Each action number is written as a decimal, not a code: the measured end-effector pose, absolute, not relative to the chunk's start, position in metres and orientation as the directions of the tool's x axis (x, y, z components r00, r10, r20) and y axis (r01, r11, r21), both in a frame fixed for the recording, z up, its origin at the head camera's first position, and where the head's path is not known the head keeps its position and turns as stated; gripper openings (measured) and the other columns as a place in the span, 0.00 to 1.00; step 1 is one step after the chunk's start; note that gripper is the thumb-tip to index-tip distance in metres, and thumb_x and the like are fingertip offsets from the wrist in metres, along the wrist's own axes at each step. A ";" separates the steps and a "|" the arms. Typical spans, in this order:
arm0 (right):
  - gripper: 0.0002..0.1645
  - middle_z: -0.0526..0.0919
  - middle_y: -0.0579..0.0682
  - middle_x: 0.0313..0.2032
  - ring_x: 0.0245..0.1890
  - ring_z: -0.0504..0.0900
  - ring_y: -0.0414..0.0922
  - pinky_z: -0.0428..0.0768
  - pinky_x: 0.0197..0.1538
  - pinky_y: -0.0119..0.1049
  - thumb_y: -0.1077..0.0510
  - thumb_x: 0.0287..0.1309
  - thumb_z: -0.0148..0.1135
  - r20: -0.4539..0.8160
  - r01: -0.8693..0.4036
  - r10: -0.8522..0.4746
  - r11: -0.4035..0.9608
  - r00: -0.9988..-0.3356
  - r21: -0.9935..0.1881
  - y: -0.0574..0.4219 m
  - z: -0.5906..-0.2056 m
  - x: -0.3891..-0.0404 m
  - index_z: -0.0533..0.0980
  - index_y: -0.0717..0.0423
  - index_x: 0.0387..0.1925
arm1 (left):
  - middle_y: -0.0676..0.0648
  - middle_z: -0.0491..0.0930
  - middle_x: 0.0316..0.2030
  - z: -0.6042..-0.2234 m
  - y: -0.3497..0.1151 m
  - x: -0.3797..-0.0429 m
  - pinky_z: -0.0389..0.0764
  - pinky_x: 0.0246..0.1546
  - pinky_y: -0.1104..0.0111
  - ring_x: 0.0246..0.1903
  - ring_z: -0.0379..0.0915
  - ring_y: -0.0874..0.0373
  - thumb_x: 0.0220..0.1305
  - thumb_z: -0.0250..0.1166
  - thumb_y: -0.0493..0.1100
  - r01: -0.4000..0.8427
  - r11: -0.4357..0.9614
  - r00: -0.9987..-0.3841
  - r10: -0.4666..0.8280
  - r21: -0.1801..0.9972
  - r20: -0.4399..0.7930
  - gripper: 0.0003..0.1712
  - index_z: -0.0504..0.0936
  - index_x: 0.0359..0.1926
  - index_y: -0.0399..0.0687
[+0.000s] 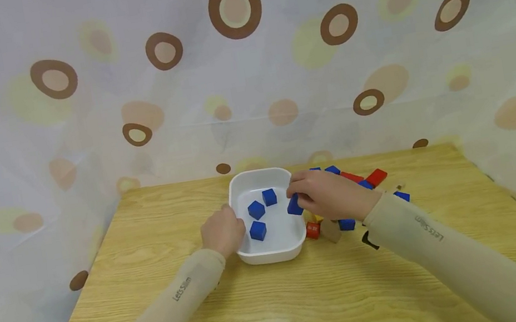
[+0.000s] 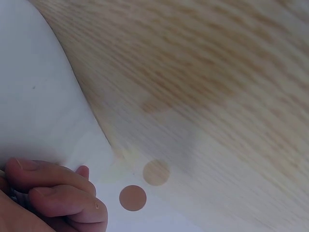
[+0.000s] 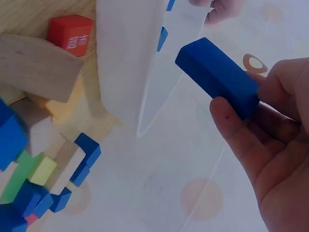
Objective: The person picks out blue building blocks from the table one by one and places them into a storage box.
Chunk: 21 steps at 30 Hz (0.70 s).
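Blocks (image 1: 333, 169) lie half-hidden beyond the right hand (image 1: 326, 192), which pinches a blue block (image 1: 294, 206) (left hand (image 1: 222, 231) grips the white tray (image 1: 273, 257)).

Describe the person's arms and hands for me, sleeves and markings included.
The left sleeve and right sleeve are cream-beige, reach the wrists, and each carry dark grey "Let's Slim" lettering. The left hand and right hand are ungloved. A black curved piece shows beside the right sleeve; whether it is worn is unclear.
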State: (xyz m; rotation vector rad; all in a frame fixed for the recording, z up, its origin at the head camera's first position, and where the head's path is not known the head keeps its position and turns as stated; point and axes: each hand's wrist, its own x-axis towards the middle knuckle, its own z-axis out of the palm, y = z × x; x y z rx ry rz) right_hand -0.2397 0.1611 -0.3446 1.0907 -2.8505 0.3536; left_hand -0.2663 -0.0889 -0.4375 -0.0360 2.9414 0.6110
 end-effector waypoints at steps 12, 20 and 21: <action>0.15 0.84 0.49 0.45 0.39 0.81 0.42 0.83 0.51 0.34 0.62 0.67 0.56 -0.092 -0.653 -0.677 0.731 -0.730 -0.198 0.117 -0.352 -0.276 0.86 0.52 0.48 | 0.45 0.77 0.31 -0.436 -0.088 -0.265 0.81 0.35 0.63 0.30 0.76 0.53 0.72 0.55 0.46 -0.059 0.919 -0.990 -0.005 0.390 -0.139 0.21 0.74 0.56 0.34; 0.16 0.85 0.48 0.50 0.48 0.80 0.44 0.78 0.63 0.42 0.63 0.69 0.54 -0.269 -0.597 -0.619 0.785 -0.738 -0.167 0.099 -0.357 -0.291 0.85 0.52 0.49 | 0.46 0.77 0.30 -0.436 -0.089 -0.266 0.80 0.32 0.63 0.29 0.76 0.53 0.71 0.56 0.46 -0.042 0.921 -0.992 0.007 0.387 -0.124 0.20 0.75 0.54 0.34; 0.16 0.85 0.48 0.50 0.50 0.80 0.44 0.77 0.63 0.43 0.63 0.69 0.53 -0.283 -0.593 -0.615 0.787 -0.736 -0.171 0.097 -0.358 -0.292 0.85 0.53 0.49 | 0.46 0.77 0.30 -0.436 -0.089 -0.266 0.80 0.32 0.63 0.29 0.76 0.53 0.71 0.56 0.46 -0.039 0.921 -0.993 0.009 0.388 -0.121 0.20 0.75 0.53 0.34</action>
